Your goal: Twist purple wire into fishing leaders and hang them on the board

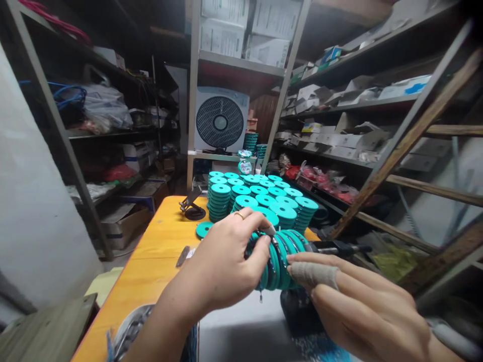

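Note:
A row of teal discs (292,244) sits side by side on a dark horizontal spindle (339,248), with dark line or beads wound in their grooves. My left hand (241,246), a ring on one finger, is curled over the left end of the row, thumb and fingers pressed round the discs. From the right, my right hand (350,296) touches the discs with its fingertips; one finger is wrapped in grey tape. Its fingers are held together, and whether something small is between them is too small to tell. A small metal piece (260,297) hangs below the discs.
Several stacks of teal discs (245,201) stand behind my hands on the yellow table (151,261). A black stand (194,210) is at their left, a bowl (132,322) at the front left. Beyond are a box fan (221,120) and shelves; a wooden ladder (411,136) leans right.

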`<state>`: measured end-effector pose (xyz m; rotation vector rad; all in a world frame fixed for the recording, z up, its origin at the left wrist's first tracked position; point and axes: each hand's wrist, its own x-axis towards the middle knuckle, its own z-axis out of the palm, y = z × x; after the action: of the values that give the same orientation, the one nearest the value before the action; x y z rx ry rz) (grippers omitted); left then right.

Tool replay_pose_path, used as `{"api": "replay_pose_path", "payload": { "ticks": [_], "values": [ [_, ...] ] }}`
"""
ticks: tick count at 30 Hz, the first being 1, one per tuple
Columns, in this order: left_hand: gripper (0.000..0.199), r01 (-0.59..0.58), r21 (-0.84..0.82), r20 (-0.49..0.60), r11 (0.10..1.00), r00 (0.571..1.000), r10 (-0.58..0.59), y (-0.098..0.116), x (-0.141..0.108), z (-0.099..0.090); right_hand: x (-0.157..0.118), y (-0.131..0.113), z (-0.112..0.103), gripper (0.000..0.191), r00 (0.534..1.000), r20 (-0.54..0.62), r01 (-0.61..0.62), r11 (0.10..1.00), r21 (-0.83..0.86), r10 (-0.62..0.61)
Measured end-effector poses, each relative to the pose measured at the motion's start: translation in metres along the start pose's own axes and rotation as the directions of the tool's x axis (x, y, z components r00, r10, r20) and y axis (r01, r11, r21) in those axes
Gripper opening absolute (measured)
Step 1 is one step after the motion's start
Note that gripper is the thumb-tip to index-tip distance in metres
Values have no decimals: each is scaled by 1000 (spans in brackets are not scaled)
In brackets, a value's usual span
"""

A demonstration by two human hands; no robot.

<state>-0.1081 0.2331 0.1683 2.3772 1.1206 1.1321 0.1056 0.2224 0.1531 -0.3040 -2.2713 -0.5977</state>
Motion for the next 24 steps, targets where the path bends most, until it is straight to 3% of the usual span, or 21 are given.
{"api": "replay_pose_path", "payload": {
  "ticks": [11, 24],
  "values": [
    [13, -8, 24, -6, 1000, 1000, 8, 1, 0, -1, 7, 0, -4, 19, 997, 83, -1, 999, 47, -3],
    [14, -22, 57, -12, 998, 1000, 23, 0, 1, 0, 7, -2, -7, 18, 987, 147, 70, 997, -31, -65]
  ]
}}
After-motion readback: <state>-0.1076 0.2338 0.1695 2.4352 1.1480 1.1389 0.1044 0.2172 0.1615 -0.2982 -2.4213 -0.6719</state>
